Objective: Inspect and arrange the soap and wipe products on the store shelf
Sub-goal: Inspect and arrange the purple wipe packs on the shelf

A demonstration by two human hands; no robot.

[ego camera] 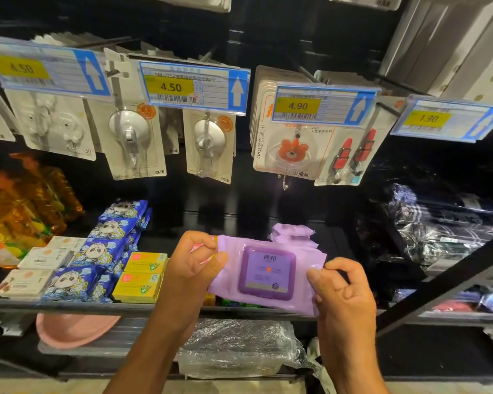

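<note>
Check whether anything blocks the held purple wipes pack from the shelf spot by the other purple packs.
Nothing visible does. The left hand and right hand pinch the wipes pack by its ends, right before the stacked purple packs; yellow soap boxes sit aside.

Black back panel [199, 200] at centre. Grey metal shelf edge [69, 307] across lower frame. Black diagonal strut [439, 285] at lower right. Pale floor strip [239, 387] along bottom edge. Lighting dim overall.

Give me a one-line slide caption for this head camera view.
A purple wipes pack pinched at its ends by the left hand and right hand, before the stocked store shelf.
</note>
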